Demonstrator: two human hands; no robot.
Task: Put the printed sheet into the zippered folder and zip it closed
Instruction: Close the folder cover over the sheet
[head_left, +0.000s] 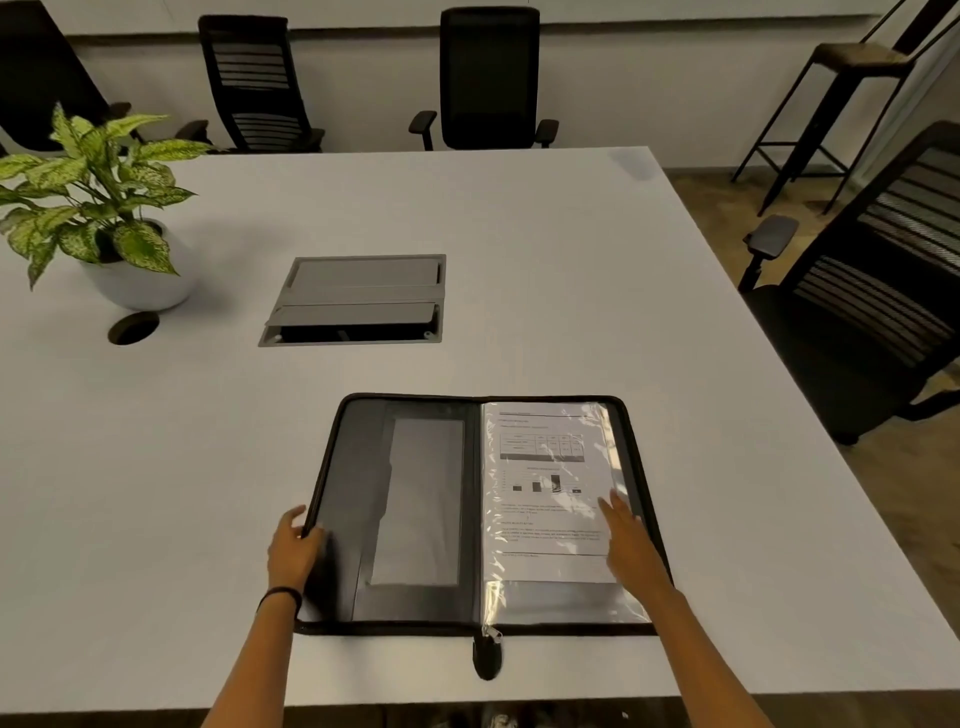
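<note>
A black zippered folder (415, 499) lies opened flat on the white table near its front edge. The printed sheet (545, 488), with a table and a small bar chart, rests in the folder's right half under a clear plastic sleeve. My left hand (292, 545) grips the folder's left edge, thumb over the rim. My right hand (631, 540) lies flat, fingers together, on the sheet's right side. The zipper pull (487, 656) hangs from the spine at the folder's near edge.
A potted plant (98, 208) in a white pot stands at the far left beside a round cable hole (133, 328). A grey cable box (358, 300) is set into the table's middle. Black office chairs (488, 78) line the far side and right.
</note>
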